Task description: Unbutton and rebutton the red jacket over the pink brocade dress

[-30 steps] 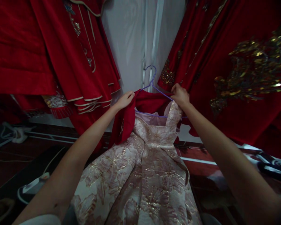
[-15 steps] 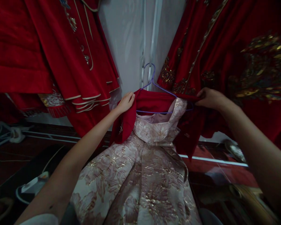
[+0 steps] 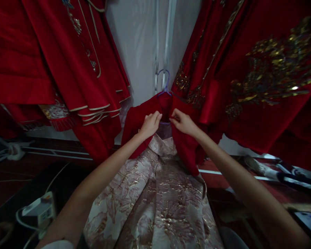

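A pink and gold brocade dress (image 3: 158,197) hangs on a purple wire hanger (image 3: 163,81) in front of me. Over its shoulders lies a short red jacket (image 3: 134,121). My left hand (image 3: 150,123) grips the jacket's left front edge, fingers closed on the cloth. My right hand (image 3: 182,122) pinches the right front edge. Both edges meet near the middle of the dress's neckline, with only a narrow gap between my hands.
Red embroidered garments hang at the left (image 3: 54,58) and at the right (image 3: 254,69), close on both sides. A white wall panel (image 3: 142,45) is behind. A white power strip (image 3: 38,209) with cables lies on the dark floor at lower left.
Both hands have moved inward from the hanger's shoulders to the centre, drawing the red jacket's two front edges together over the dress.
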Demonstrator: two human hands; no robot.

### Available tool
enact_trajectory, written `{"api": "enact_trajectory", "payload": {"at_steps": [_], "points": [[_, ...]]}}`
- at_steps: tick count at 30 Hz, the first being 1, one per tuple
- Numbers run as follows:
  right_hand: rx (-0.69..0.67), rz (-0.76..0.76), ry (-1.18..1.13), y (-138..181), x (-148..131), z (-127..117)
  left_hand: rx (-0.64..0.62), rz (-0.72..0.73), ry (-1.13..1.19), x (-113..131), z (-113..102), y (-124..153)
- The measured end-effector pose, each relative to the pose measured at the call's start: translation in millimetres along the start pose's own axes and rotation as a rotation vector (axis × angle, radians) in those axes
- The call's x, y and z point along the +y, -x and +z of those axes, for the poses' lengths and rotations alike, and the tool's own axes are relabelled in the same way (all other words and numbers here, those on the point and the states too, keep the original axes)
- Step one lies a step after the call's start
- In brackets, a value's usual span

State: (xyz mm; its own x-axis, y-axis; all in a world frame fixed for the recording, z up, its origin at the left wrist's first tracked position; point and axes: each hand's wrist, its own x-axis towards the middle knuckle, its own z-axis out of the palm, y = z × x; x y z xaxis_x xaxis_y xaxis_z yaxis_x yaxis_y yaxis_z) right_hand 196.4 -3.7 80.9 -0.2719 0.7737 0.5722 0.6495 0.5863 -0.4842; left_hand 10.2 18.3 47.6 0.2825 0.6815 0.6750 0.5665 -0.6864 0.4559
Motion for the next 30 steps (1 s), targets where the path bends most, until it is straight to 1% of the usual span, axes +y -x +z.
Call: {"api": "enact_trajectory", "payload": {"at_steps": [1,3,5,7,9,11,13,16,18,25,27,30], "points": [[0.009,-0.013,-0.081,0.7,-5.5,13.8,-0.006,-0.015,0.070,3.0,6.1,1.5],[0.078,-0.008,-0.254,2.8,-12.9,34.5,0.016,-0.075,0.221,5.7,14.4,4.3],[0.098,0.068,-0.430,6.9,-15.2,43.6,0.051,-0.164,0.358,4.6,17.1,7.4],[0.050,0.199,-0.584,13.7,-13.8,43.0,0.064,-0.256,0.480,1.9,16.3,11.7],[-0.003,0.300,-0.695,22.4,-9.8,38.6,0.046,-0.331,0.603,-0.4,15.5,18.0],[-0.023,0.305,-0.772,30.8,-4.4,35.7,0.034,-0.357,0.716,-1.7,17.1,25.8],[-0.002,0.260,-0.819,36.8,1.1,36.6,0.065,-0.330,0.783,-2.3,21.3,33.6],[0.058,0.201,-0.811,39.8,6.0,42.2,0.154,-0.278,0.805,-2.5,28.3,41.4],[0.085,0.167,-0.768,39.2,5.8,45.5,0.168,-0.263,0.802,-2.4,30.6,43.1],[0.193,0.124,-0.509,36.5,-7.2,45.6,0.124,-0.267,0.700,-2.1,24.2,41.3],[0.225,0.116,-0.443,35.6,-10.0,45.5,0.101,-0.242,0.639,-1.0,19.6,40.9],[0.288,0.115,-0.352,34.4,-12.6,47.4,0.058,-0.156,0.500,3.4,10.4,38.3]]}}
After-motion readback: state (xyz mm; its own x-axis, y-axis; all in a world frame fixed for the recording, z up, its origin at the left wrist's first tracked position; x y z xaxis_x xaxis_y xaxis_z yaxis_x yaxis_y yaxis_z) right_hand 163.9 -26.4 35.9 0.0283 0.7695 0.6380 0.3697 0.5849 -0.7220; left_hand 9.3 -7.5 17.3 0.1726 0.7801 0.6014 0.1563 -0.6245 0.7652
